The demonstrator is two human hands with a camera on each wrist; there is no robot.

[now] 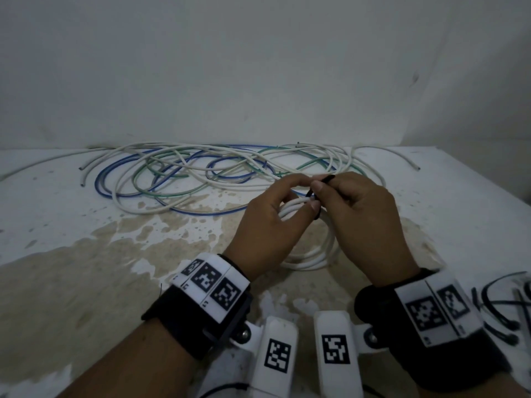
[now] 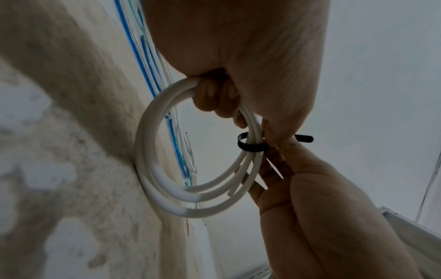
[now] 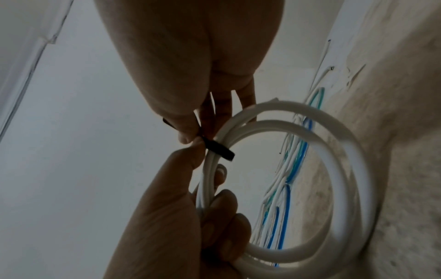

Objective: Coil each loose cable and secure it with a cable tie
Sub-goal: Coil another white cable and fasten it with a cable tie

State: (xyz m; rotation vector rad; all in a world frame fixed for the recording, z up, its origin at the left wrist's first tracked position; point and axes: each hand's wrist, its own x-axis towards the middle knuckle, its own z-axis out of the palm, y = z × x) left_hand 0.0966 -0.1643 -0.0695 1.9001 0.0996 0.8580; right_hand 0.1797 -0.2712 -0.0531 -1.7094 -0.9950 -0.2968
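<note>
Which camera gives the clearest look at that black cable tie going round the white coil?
The left wrist view: the black cable tie shows as a loop around the white cable coil, its tail poking out past the fingers. The right wrist view shows only a short band of it; in the head view the hands mostly hide it.

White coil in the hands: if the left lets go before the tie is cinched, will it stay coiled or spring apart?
Probably springs open: the white coil shows loops already fanning apart below the black tie, which looks loose. The left hand bunches the loops together. It seems light and fairly stiff, holding a round shape.
</note>
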